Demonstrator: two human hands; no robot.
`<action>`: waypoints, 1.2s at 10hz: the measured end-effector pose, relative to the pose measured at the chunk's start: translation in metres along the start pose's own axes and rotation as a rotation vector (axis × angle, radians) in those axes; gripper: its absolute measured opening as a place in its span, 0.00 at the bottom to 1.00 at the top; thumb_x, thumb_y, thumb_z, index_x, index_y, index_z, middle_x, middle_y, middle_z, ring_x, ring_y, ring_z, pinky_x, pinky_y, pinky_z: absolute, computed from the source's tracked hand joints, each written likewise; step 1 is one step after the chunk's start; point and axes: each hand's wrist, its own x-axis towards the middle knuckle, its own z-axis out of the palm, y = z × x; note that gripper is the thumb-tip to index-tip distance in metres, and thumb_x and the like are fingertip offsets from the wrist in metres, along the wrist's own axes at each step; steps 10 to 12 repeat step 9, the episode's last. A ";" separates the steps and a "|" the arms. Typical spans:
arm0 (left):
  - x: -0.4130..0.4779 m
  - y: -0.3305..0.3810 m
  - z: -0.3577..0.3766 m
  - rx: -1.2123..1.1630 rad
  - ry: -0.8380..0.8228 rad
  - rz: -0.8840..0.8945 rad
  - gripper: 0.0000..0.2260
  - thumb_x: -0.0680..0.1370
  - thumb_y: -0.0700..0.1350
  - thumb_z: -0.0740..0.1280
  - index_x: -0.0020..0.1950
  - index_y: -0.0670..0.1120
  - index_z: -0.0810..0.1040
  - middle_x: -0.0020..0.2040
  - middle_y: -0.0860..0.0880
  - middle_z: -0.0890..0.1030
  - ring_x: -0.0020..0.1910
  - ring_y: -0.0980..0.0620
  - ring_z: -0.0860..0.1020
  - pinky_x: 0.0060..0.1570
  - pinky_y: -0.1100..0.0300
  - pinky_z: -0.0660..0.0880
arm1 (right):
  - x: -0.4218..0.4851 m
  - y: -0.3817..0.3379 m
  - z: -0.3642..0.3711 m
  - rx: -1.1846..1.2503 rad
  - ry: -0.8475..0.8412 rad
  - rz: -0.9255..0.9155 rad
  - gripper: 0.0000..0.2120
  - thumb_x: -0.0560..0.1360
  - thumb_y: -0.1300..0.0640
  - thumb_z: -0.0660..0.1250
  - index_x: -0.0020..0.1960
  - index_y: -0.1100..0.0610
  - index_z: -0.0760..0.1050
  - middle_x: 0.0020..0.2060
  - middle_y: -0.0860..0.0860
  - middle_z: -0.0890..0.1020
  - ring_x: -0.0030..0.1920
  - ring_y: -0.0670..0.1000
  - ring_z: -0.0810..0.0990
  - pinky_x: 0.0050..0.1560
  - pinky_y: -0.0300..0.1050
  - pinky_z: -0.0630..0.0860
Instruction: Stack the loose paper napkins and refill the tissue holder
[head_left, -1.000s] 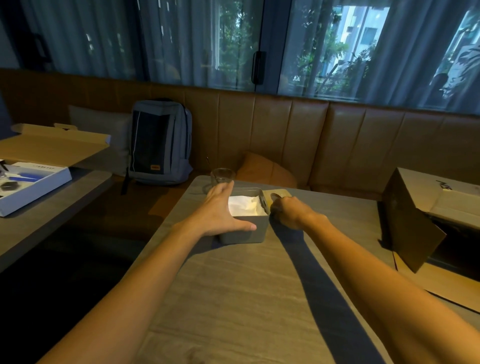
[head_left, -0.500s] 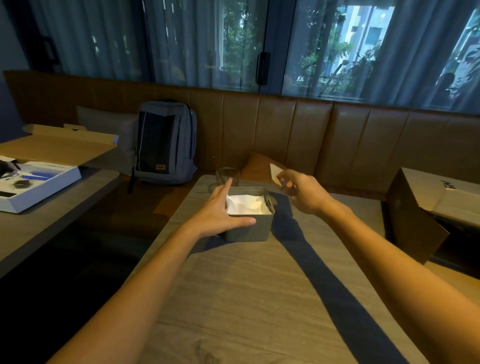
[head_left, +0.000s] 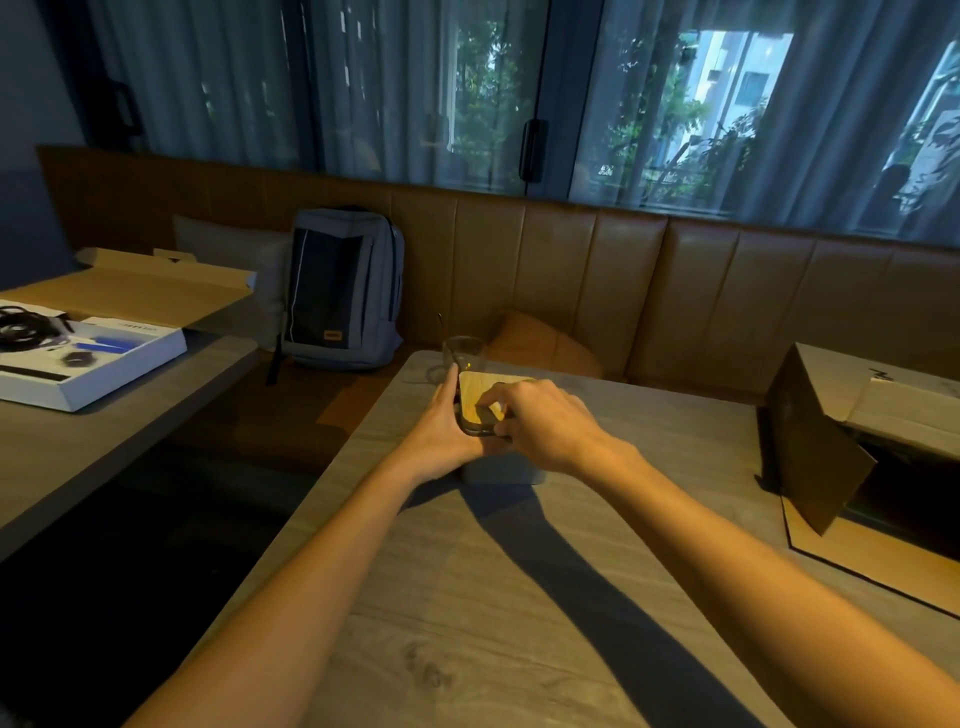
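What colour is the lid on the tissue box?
Light wood-grain tan lid, seen in the head view.

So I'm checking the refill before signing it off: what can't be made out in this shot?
- Napkins: the head view shows none; the wooden lid covers the grey tissue holder.
- Lid seating: the right hand and left hand hide its near edge.
- Glass: too dim to show contents.
- Cardboard box: cut off at the right edge.

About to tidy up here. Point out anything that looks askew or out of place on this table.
The lid sits tilted on the holder, not yet flush, with both hands on it. The cardboard box at the right lies tipped on its side, flaps open.
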 end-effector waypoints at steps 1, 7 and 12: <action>-0.001 0.000 0.001 0.004 0.007 -0.014 0.63 0.61 0.62 0.82 0.82 0.58 0.41 0.83 0.52 0.52 0.80 0.47 0.55 0.75 0.43 0.59 | 0.003 0.001 -0.002 0.014 -0.030 0.007 0.20 0.77 0.56 0.70 0.68 0.47 0.75 0.58 0.52 0.81 0.57 0.54 0.79 0.49 0.50 0.78; 0.001 -0.004 -0.002 0.150 0.029 0.113 0.50 0.67 0.61 0.79 0.82 0.53 0.56 0.80 0.54 0.59 0.77 0.51 0.61 0.73 0.46 0.65 | 0.010 0.008 -0.015 0.085 -0.229 -0.109 0.20 0.77 0.57 0.70 0.68 0.51 0.76 0.58 0.50 0.82 0.57 0.50 0.79 0.55 0.43 0.75; 0.001 0.012 -0.013 0.427 -0.087 0.077 0.49 0.72 0.65 0.72 0.83 0.50 0.49 0.82 0.51 0.53 0.79 0.45 0.57 0.74 0.42 0.63 | -0.002 0.023 -0.003 0.273 -0.087 -0.049 0.15 0.78 0.49 0.68 0.63 0.49 0.80 0.56 0.47 0.81 0.52 0.45 0.77 0.50 0.41 0.70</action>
